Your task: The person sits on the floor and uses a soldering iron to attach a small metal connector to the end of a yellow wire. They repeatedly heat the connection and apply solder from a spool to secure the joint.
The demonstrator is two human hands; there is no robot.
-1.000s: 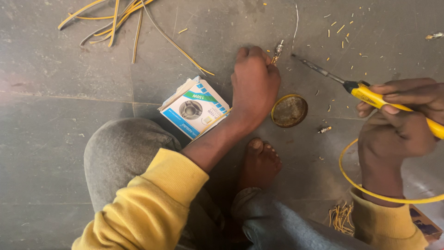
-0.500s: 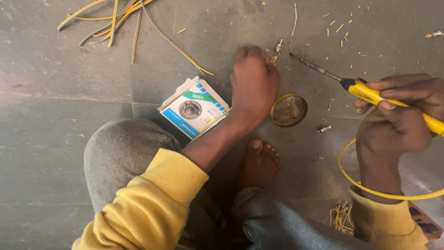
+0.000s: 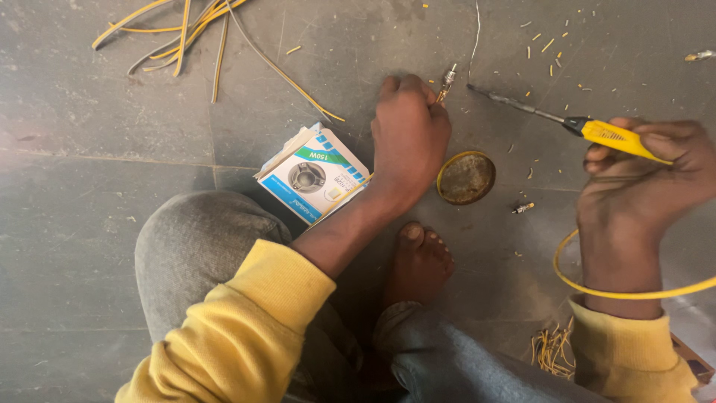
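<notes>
The floor (image 3: 112, 112) is dull grey stone-like tile, matt and faintly scuffed. The soldering iron (image 3: 597, 133) in the right hand (image 3: 641, 194) has a glossy yellow plastic handle and a dark, matt metal shaft. Its yellow cord (image 3: 597, 287) looks smooth and rubbery. Left of the iron's tip, the small connector (image 3: 447, 78) at the fingertips of the left hand (image 3: 409, 142) is shiny metal. Below that lies a round tin lid (image 3: 466, 177), brass-coloured metal with a tarnished, rough inside. The box (image 3: 313, 177) is printed cardboard with a slight sheen. The sleeves (image 3: 246, 328) are soft yellow knit cloth.
</notes>
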